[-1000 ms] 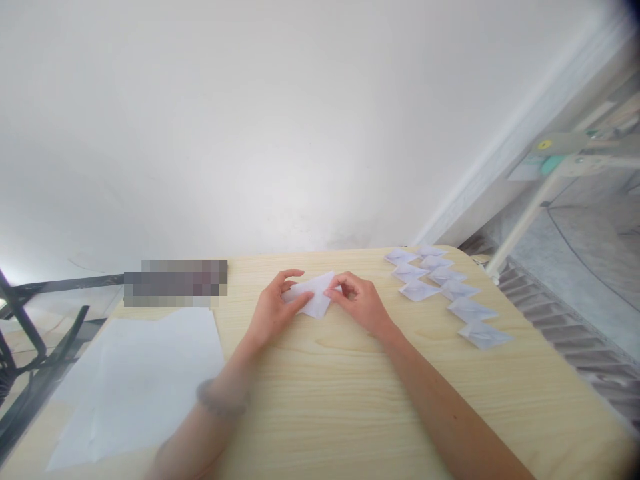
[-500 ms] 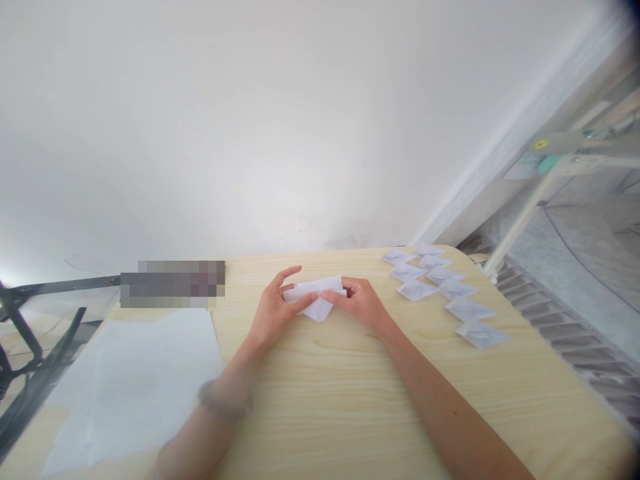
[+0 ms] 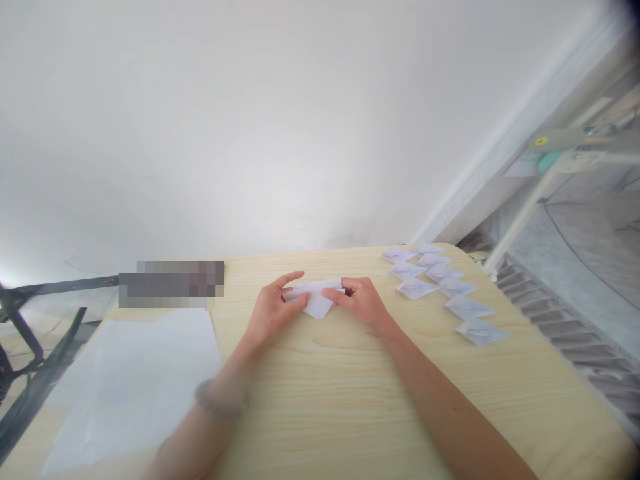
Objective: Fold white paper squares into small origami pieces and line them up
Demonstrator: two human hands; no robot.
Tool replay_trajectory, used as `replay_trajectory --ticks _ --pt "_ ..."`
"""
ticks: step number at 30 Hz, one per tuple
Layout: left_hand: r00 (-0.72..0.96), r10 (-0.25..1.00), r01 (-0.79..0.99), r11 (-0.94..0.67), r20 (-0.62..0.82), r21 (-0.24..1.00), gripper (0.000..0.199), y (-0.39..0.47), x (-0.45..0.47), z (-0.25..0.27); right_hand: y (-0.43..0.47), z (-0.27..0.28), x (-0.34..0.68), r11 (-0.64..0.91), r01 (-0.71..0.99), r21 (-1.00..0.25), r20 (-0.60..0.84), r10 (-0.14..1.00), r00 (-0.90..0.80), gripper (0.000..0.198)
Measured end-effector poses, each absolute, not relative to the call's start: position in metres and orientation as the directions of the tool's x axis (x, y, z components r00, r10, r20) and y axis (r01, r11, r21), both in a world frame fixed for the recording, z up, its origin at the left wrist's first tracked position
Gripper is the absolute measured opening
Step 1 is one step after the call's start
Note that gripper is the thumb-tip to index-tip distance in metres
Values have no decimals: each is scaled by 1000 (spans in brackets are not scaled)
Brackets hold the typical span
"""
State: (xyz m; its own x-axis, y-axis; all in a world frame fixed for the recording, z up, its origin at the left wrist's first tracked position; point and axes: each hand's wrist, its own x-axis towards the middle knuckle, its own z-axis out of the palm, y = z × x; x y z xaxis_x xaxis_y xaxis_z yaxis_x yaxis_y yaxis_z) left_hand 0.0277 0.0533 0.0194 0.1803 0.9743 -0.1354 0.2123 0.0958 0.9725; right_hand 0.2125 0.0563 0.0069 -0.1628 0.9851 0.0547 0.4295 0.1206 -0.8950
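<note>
Plain white wall [image 3: 300, 120] rises beyond a pale, wood-grain worktop [image 3: 325, 400] in the head view, the only one. Loose white sheets [image 3: 135, 380] on that worktop serve as the landmark. Right of the sheets, and somewhat farther off, is the partly folded paper [image 3: 320, 307]; whether it touches the wood I cannot tell. Its near end narrows to a blunt point. The left grip [image 3: 273, 310], right of the sheets, pinches the paper's left side, index finger raised; the right grip [image 3: 366, 303], farther right of the sheets, pinches the other side, thumb in front. Well right of the sheets lie folded pieces [image 3: 415, 288] in 2 staggered rows. Uneven pressure from the 2 thumbs could, I judge, set a crooked crease; pulling apart might tear the paper, and an outward sweep of the right forearm could scatter the rows.
</note>
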Motion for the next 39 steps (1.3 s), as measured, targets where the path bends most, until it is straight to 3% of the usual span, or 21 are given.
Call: replay_trajectory --ticks 11,16,21,26,35,39 --pt "439 890 52 107 -119 993 53 52 24 23 64 5 220 29 237 -971 -11 986 -164 36" --pt "510 857 -8 94 -77 996 51 51 22 24 65 7 222 34 263 -964 -10 986 -165 36" --pt "350 929 106 93 -124 990 55 52 26 22 61 4 212 103 381 -919 64 991 -115 33" --pt "160 982 247 61 -102 967 48 53 31 18 57 6 211 139 417 -898 64 980 -188 29" --pt "290 932 169 175 -219 970 52 55 24 22 64 11 230 -19 283 -959 -149 881 -448 18" --pt "316 914 127 226 -256 966 55 57 20 21 65 15 234 -43 242 -969 -169 833 -526 25"
